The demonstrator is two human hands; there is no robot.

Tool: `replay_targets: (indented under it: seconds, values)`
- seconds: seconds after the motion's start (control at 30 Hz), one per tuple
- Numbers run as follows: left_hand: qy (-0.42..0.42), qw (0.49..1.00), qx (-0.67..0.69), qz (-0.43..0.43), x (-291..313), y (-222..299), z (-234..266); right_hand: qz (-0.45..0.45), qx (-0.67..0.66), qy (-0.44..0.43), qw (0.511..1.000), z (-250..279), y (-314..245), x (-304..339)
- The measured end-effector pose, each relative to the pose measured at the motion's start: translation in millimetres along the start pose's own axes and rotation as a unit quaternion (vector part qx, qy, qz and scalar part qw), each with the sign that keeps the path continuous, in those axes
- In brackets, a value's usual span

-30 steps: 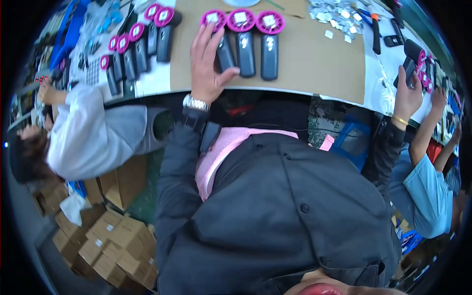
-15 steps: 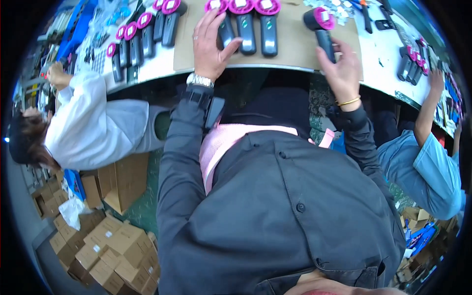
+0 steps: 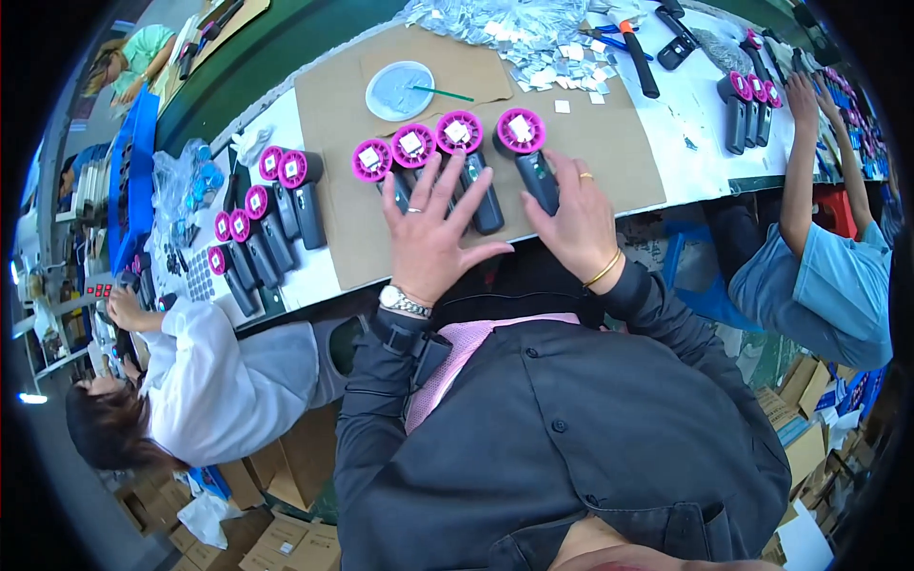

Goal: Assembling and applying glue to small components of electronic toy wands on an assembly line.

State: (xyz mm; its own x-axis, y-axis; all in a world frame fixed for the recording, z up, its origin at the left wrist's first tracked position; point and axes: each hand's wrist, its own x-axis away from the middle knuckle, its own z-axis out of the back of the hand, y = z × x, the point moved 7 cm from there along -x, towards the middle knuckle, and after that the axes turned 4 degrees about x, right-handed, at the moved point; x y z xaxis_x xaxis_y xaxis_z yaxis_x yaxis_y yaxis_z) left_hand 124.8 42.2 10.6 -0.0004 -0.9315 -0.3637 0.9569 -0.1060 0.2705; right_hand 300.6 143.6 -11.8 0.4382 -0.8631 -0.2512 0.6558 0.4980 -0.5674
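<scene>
Three dark grey handheld fans with pink round grilles lie in a slanting row on a cardboard sheet [image 3: 609, 162]: a left fan [image 3: 372, 160], a middle fan [image 3: 413, 146] and a right-hand fan [image 3: 459, 131]. Over their handles my left hand [image 3: 428, 247] spreads its fingers, open, hiding parts of the handles. A fourth fan [image 3: 521, 130] lies just right of the row, a small gap apart. My right hand [image 3: 581, 224] is closed round its handle, thumb on one side and fingers on the other. White squares sit on the pink grilles.
Beyond the fans stand a round tub [image 3: 400, 90] with a green stick across it and a heap of small white squares [image 3: 562, 62]. An orange-handled tool [image 3: 640, 59] lies far right. More fans [image 3: 276, 224] line the left. Co-workers sit on both sides.
The fourth fan has come left, close to the row, in my right hand. My left hand has shifted onto the handles. The view has tilted, showing more of the table's far side.
</scene>
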Motion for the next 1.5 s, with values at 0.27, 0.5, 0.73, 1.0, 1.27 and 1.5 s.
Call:
replay_targets:
  seconds: [0.27,0.5,0.73,1.0,1.27,1.5]
  values:
    - [-0.01,0.999,-0.029,-0.031,4,-23,-12,0.033,-0.044,-0.018,0.998,-23,-24,-6]
    - [-0.019,0.998,0.025,-0.048,22,-50,-1,0.036,-0.089,-0.06,0.994,-34,-41,-7]
    - [-0.033,0.997,0.017,-0.061,33,-68,7,0.12,-0.02,-0.044,0.992,-1,-44,-48]
    - [-0.052,0.992,0.072,-0.093,-4,-36,21,0.167,0.026,-0.018,0.985,-9,-47,-138]
    - [-0.091,0.987,0.072,-0.113,-14,-22,-13,0.156,0.029,-0.148,0.976,-54,-55,-157]
    - [-0.064,0.988,0.083,-0.115,-21,-20,-11,0.116,0.007,-0.165,0.979,-57,-46,-171]
